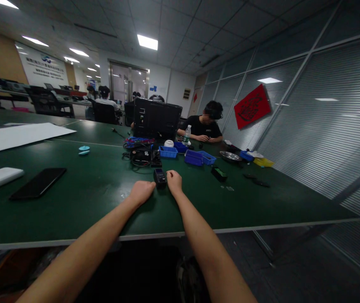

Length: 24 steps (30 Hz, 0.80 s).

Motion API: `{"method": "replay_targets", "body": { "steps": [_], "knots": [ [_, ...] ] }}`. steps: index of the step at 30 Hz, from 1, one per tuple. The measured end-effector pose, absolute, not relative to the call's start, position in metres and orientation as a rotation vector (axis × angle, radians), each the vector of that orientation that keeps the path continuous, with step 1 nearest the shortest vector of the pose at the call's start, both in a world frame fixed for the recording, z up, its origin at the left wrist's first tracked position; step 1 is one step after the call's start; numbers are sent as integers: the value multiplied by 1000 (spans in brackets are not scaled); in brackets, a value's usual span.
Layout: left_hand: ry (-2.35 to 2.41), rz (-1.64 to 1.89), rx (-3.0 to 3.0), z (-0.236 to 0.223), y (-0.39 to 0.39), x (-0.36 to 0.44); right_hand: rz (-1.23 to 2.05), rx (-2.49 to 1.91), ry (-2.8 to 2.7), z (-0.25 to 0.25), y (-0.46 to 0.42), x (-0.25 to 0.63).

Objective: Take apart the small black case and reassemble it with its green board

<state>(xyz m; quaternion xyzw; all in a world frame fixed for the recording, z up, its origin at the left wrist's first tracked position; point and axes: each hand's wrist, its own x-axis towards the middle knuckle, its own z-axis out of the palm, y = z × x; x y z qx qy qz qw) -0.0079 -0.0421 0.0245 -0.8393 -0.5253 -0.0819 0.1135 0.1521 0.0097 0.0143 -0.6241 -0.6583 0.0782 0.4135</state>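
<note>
A small black device [160, 177] with a screen and buttons stands on the green table between my two hands. My left hand [142, 192] rests on the table in a loose fist to its left. The thumb side of that hand is at the device's lower left edge; I cannot tell whether it touches. To the right of the device, my right hand [174, 182] is closed, its curled fingers close to the device's side. Nothing shows in either hand. Just behind the device sits a black power unit [141, 157] with cables.
Blue bins [194, 157], a bottle [186, 135], a white ball [168, 143] and a monitor [157, 118] stand farther back. A metal bowl [230, 156] and a black-green box [219, 174] lie right, a black tablet [38, 183] left. A co-worker [203, 126] sits across the table.
</note>
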Motion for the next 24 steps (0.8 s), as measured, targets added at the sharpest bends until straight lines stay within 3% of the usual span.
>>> {"method": "replay_targets", "body": {
  "steps": [12, 24],
  "knots": [
    [-1678, -283, -2386, 25, -40, -13, 72, -1914, -1910, 21, -10, 121],
    [-1702, -359, -2325, 30, -46, -13, 71, -2335, -1248, 28, 16, 231]
  ]
}}
